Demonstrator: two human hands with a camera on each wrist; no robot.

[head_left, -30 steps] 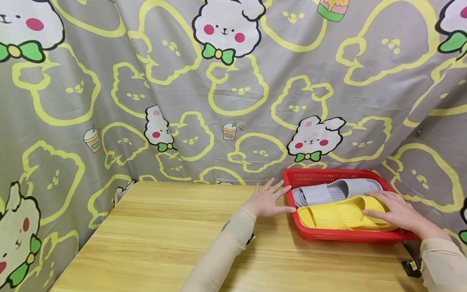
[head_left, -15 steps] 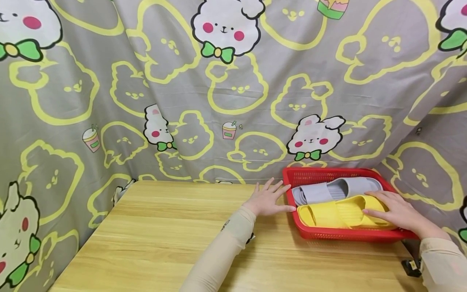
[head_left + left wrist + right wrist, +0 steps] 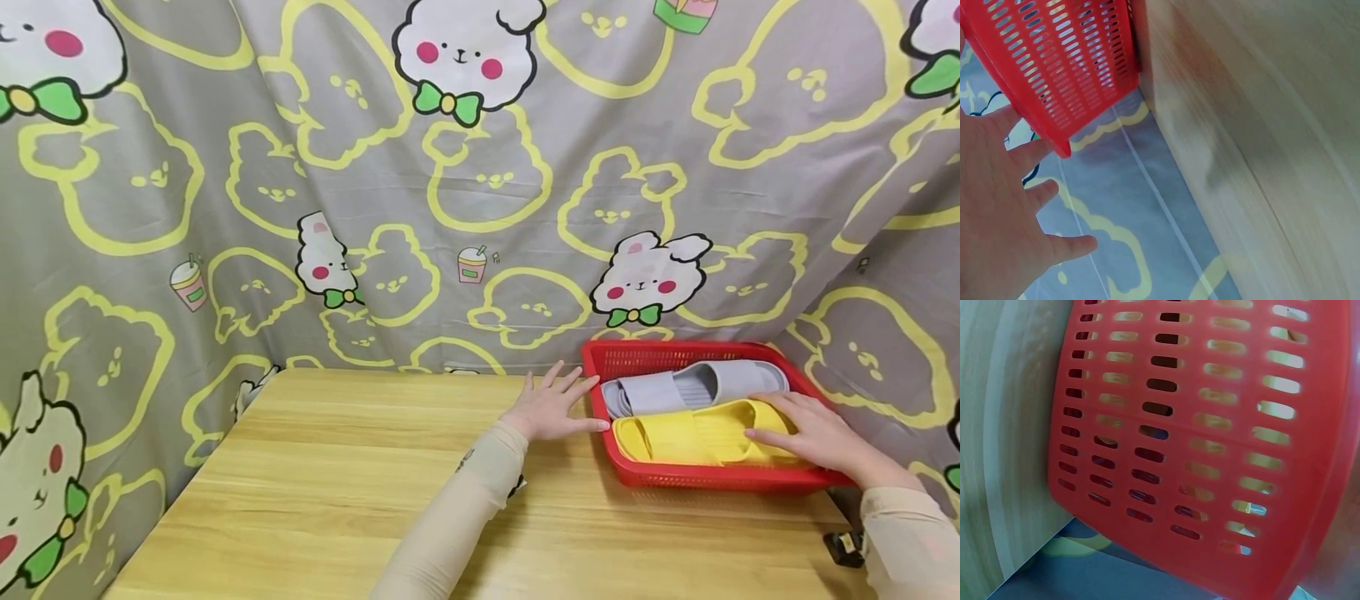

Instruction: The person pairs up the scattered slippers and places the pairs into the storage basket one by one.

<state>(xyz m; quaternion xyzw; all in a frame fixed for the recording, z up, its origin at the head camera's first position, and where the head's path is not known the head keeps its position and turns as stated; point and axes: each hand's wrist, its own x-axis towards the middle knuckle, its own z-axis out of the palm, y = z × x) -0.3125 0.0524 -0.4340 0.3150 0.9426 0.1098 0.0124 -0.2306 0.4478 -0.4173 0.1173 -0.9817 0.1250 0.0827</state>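
Note:
In the head view a red plastic basket (image 3: 712,477) sits at the table's back right. It holds a grey slide slipper (image 3: 652,394) behind a yellow one (image 3: 663,437), both lying lengthwise. My left hand (image 3: 551,410) has its fingers spread at the basket's left end, the thumb and some fingertips touching the rim. The left wrist view shows the same hand (image 3: 997,206) beside the slotted wall. Over the basket's right end lies my right hand (image 3: 817,433), its thumb and fingers reaching above the yellow slipper's heel end. Whether they touch the slipper is unclear.
A wood-grain table (image 3: 337,475) extends to the left and front of the basket. Grey cartoon-print curtain (image 3: 390,208) hangs behind and along both sides, close to the basket's back. A small black object (image 3: 845,548) is by the right sleeve.

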